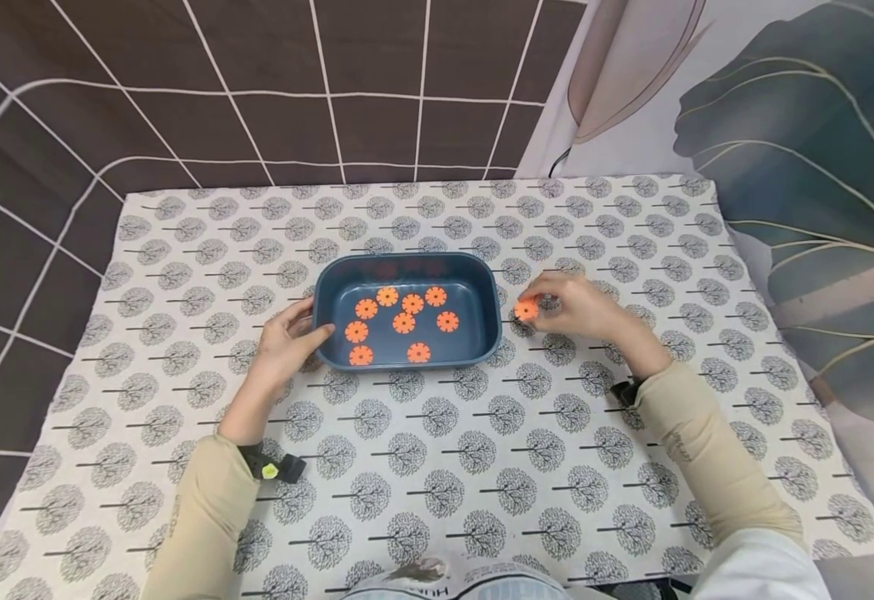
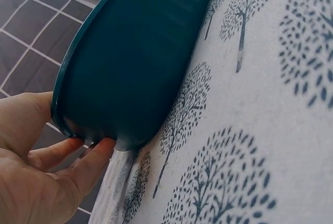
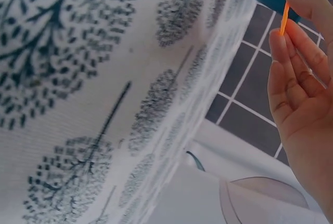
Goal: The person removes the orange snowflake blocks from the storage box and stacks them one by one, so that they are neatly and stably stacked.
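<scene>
A dark blue rectangular tub [image 1: 409,367] stands on the patterned cloth, with several flat orange notched discs [image 1: 403,323] lying spread on its bottom. My left hand [image 1: 283,340] grips the tub's left end, thumb over the rim and fingers against the outer wall. In the left wrist view those fingers press on the outside of the tub [image 2: 130,62]. Just right of the tub, my right hand [image 1: 575,305] pinches one orange notched disc [image 1: 526,310] between thumb and fingers. The right wrist view shows that disc [image 3: 284,19] edge-on, apart from the tub.
A white cloth with grey tree prints [image 1: 444,492] covers the table. Behind it hangs a dark curtain with white grid lines [image 1: 377,50], and a leaf-patterned curtain [image 1: 804,167] is at the right. Dark straps [image 1: 279,465] sit at both wrists.
</scene>
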{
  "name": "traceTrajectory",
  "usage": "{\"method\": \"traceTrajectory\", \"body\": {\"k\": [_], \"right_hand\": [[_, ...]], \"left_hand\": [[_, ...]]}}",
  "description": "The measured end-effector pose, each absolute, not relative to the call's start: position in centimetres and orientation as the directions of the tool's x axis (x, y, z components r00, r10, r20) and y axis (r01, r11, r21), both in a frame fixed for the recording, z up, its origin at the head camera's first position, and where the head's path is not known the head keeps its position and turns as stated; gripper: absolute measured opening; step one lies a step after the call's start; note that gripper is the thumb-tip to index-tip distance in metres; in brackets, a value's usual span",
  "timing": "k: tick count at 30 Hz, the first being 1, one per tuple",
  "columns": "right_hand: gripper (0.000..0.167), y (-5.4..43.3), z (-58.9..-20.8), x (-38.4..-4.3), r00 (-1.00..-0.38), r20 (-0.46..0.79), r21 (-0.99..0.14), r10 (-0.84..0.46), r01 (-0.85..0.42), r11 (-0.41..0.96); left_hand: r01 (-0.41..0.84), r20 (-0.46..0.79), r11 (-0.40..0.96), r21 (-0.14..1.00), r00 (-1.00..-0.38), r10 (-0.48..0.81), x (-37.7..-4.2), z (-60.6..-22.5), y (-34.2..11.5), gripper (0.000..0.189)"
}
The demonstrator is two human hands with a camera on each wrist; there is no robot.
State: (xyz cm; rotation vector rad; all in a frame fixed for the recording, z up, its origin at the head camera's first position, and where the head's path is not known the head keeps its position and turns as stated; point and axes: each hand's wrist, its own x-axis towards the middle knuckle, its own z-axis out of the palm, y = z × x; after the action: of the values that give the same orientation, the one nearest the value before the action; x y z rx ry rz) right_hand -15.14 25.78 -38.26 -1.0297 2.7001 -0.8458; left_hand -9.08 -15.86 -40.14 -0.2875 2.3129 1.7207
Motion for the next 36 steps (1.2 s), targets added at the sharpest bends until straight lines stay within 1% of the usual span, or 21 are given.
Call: {"method": "traceTrajectory", "body": {"k": [7,12,16,24,36], "right_hand": [[0.035,25.7,-38.8,-15.2,-0.779,-0.055,-0.529,-0.625,-0.508,0.680],[0.036,25.5,-39.2,-15.4,-0.784,-0.125,-0.529,-0.609,-0.466,0.709],[0.035,25.2,-39.7,-15.6,-0.781,-0.139,-0.513,-0.609,-0.469,0.719],[0.033,25.0,-40.2,-15.7,-0.775,-0.126,-0.456,-0.620,-0.510,0.729],[0.032,25.0,-39.7,-16.1,-0.761,-0.134,-0.457,-0.635,-0.521,0.721]], "left_hand": [[-0.309,-0.320,0.290,0.906,-0.947,-0.009,-9.2,-40.5,-15.9,0.064],[-0.303,-0.316,0.285,0.909,-0.949,-0.001,-9.4,-40.9,-16.0,0.065],[-0.301,-0.314,0.286,0.910,-0.949,0.001,-9.4,-40.9,-16.0,0.065],[-0.311,-0.323,0.277,0.909,-0.947,-0.006,-9.2,-40.6,-15.9,0.064],[-0.321,-0.330,0.248,0.914,-0.944,-0.008,-9.2,-40.6,-15.9,0.064]]}}
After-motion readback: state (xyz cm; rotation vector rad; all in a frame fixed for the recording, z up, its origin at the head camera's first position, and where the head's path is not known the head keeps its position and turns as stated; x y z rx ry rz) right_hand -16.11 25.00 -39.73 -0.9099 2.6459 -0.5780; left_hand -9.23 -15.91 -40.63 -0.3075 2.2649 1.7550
